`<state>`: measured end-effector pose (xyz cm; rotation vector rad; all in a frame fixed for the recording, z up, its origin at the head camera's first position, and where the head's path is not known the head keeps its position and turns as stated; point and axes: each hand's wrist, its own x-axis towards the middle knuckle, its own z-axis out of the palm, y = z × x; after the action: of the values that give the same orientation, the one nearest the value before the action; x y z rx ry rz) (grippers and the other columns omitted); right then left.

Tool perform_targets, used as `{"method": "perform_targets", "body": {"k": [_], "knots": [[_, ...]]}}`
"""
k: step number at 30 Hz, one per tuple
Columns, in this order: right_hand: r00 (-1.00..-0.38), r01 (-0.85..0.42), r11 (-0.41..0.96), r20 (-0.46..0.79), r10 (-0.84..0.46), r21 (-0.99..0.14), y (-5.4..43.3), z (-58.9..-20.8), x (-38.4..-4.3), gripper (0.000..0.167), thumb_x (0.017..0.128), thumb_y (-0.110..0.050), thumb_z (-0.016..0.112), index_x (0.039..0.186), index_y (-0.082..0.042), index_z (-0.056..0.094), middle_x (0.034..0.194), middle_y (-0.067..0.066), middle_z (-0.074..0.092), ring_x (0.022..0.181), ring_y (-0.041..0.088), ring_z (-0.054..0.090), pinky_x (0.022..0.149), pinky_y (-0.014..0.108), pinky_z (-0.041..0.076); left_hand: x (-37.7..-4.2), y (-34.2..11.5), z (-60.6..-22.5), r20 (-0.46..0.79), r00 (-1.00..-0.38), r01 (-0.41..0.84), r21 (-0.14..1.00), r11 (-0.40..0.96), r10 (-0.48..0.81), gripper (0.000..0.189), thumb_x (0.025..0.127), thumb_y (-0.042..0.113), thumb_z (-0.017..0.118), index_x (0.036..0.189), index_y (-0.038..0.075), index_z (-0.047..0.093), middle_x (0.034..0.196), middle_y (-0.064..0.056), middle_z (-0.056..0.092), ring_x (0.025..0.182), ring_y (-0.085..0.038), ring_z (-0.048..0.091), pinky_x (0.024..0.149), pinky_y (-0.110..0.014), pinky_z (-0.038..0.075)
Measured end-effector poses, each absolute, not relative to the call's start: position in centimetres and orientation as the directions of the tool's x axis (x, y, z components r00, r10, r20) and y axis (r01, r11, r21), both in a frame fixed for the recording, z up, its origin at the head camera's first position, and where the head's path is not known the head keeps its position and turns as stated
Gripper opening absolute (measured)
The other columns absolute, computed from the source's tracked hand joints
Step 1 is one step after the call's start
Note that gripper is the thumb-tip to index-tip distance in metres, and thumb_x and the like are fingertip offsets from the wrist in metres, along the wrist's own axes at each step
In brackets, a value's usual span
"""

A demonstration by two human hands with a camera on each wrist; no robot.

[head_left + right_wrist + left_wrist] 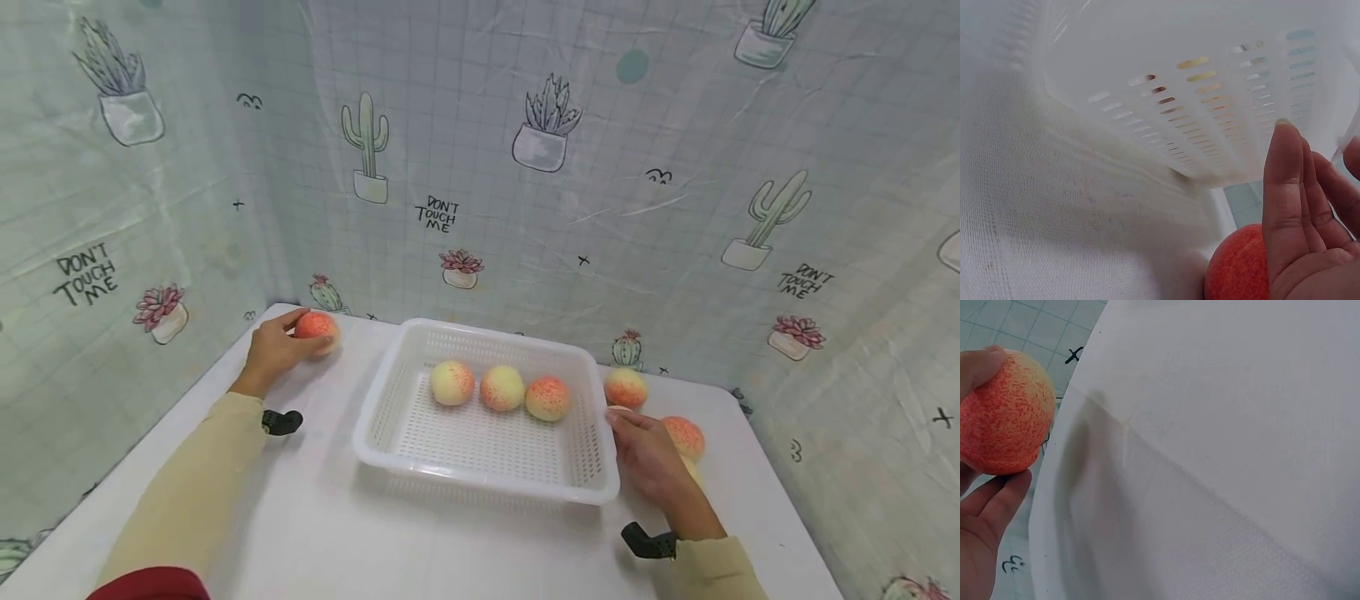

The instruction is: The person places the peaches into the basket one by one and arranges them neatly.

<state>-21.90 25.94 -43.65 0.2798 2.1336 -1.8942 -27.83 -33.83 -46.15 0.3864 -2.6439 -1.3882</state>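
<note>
At the back left corner of the table, my left hand [276, 348] grips a red-and-yellow peach [318, 333]. The left wrist view shows the thumb on one side of this peach [1007, 419] and fingers on the other. My right hand [651, 450] is at the right side of a white slotted plastic basket [480, 481], fingertips right at its rim. In the right wrist view its fingers [1284, 206] stretch straight up along the basket's wall [1122, 56], with a red peach [1235, 265] behind them. Three peaches sit in the basket, one of them the reddish peach [547, 398] on the right.
Right of the basket, a yellow-red peach [626, 388] lies toward the back. Another peach [682, 437] is partly behind the right hand, with a yellow one below it. Fabric with cactus prints [480, 167] encloses the white table [315, 517] at the back and sides.
</note>
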Motion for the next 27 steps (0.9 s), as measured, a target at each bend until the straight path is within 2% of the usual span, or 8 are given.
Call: {"method": "perform_targets", "body": {"k": [5,13,20,27], "knots": [[-0.941,0.325,0.155,-0.336,-0.046,-0.933,26.1,-43.8,-21.9,0.056,0.101,-0.049,0.064,0.148,-0.018,0.059,0.137,-0.004,0.068,0.120,0.015,0.065,0.102,0.023,0.056,-27.2,-33.8,-45.4,0.019,-0.966,-0.135,0.815,0.563,-0.258,0.092,0.090,0.041,0.081,0.161,0.005,0.035,0.162,-0.026,0.042,0.146,-0.046,0.044,0.116,-0.059,0.045],[-0.946,0.309,0.140,-0.319,-0.058,-0.941,26.3,-43.7,-22.2,0.056,0.098,-0.050,0.068,0.144,-0.017,0.063,0.131,-0.007,0.072,0.115,0.013,0.069,0.100,0.024,0.058,-26.8,-33.2,-44.0,0.059,-0.973,-0.089,0.801,0.593,-0.225,0.086,0.090,0.040,0.082,0.158,0.006,0.043,0.159,-0.026,0.044,0.139,-0.046,0.051,0.106,-0.058,0.054],[-0.942,0.324,0.123,-0.331,-0.048,-0.938,26.4,-43.6,-22.6,0.057,0.097,-0.050,0.069,0.144,-0.017,0.063,0.130,-0.007,0.072,0.114,0.013,0.070,0.099,0.024,0.058,-26.5,-32.5,-43.2,0.036,-0.982,-0.080,0.805,0.588,-0.184,0.087,0.088,0.043,0.083,0.158,0.009,0.043,0.160,-0.026,0.042,0.138,-0.047,0.052,0.107,-0.059,0.053],[-0.944,0.315,0.098,-0.323,-0.074,-0.944,26.4,-43.4,-23.0,0.053,0.099,-0.047,0.068,0.143,-0.016,0.064,0.126,-0.010,0.073,0.111,0.012,0.070,0.099,0.024,0.058,-25.9,-32.3,-42.1,0.059,-0.989,-0.036,0.799,0.600,-0.138,0.089,0.087,0.042,0.084,0.158,0.006,0.044,0.159,-0.027,0.044,0.134,-0.048,0.057,0.104,-0.059,0.055]]}}
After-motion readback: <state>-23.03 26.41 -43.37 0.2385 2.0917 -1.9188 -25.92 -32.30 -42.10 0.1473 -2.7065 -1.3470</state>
